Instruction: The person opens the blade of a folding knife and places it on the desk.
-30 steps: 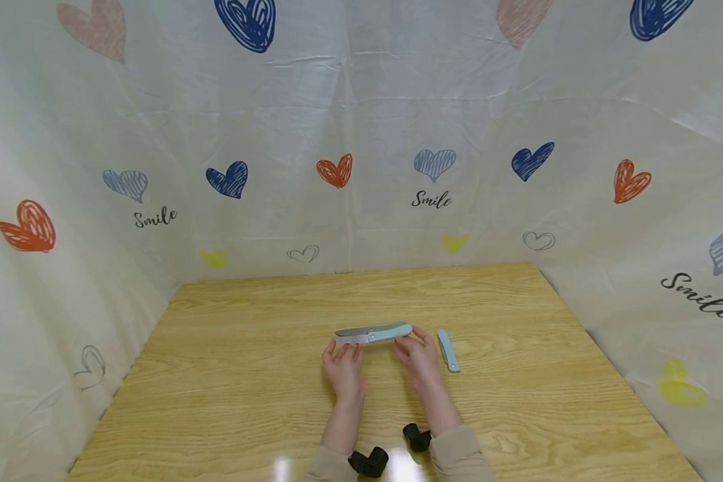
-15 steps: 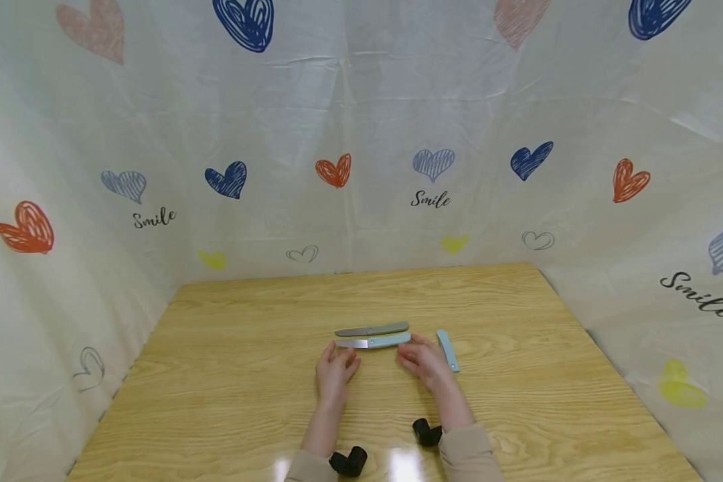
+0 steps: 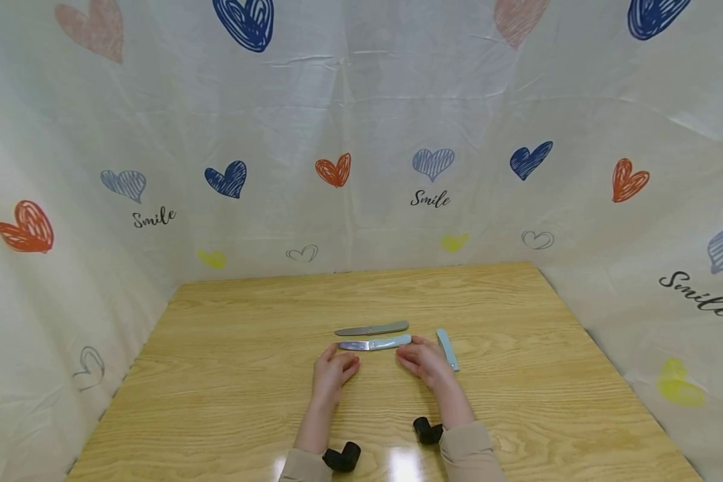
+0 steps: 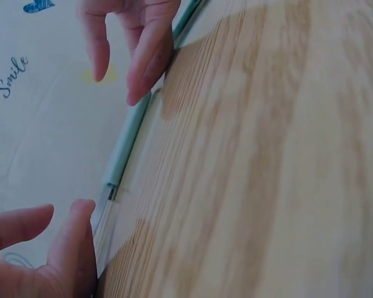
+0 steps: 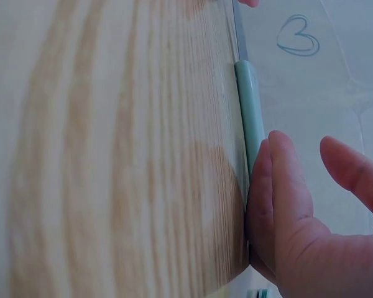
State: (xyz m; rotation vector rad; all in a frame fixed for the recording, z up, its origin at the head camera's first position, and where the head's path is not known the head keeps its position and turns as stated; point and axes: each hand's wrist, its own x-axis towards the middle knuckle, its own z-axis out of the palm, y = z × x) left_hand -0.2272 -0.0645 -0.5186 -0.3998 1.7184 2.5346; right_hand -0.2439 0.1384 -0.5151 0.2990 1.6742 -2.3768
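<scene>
A folding knife with a light blue handle (image 3: 390, 342) lies unfolded on the table, blade to the left. My left hand (image 3: 330, 376) is by its blade tip, and my right hand (image 3: 426, 363) is by the handle's end. Both hands have loose fingers with thumbs apart and grip nothing; whether the fingertips touch the knife I cannot tell. Just behind lies a second unfolded knife with a grey-green handle (image 3: 388, 328), roughly parallel. In the left wrist view the blue handle (image 4: 129, 139) runs between the two hands; the right wrist view shows the handle (image 5: 250, 105) beyond my fingers.
A light blue folded knife (image 3: 448, 349) lies right of my right hand, nearly at right angles to the other two. The wooden table (image 3: 247, 375) meets a white sheet (image 3: 373, 114) printed with hearts at the back and sides.
The light blue unfolded knife has come down from both hands onto the table in front of the grey-green one. My fingers have let go, and the hands have drawn slightly apart and back.
</scene>
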